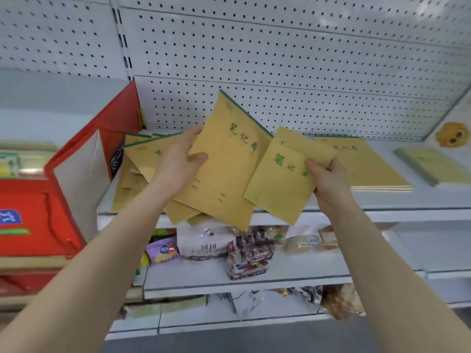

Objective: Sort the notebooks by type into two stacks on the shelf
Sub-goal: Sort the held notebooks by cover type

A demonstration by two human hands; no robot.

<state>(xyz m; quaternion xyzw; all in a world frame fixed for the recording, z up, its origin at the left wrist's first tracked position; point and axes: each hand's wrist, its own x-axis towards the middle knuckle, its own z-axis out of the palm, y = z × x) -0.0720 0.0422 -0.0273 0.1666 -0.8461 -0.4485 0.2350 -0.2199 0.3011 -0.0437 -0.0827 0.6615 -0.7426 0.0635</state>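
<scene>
My left hand (178, 164) grips a large yellow notebook (226, 159) with green characters, holding it tilted above a loose pile of yellow notebooks (139, 159) at the shelf's left. My right hand (328, 179) pinches a smaller yellow notebook (283, 179) by its right edge, with a second one fanned behind it. A neat stack of large notebooks (367, 164) lies on the white shelf (407, 200) just right of my right hand. Another smaller stack (430, 164) lies at the far right.
A red paper bag (102, 138) stands left of the pile, against the pegboard back wall (280, 59). More red boxes (30, 217) sit at the far left. Snack packets (244, 253) fill the lower shelf under the notebooks.
</scene>
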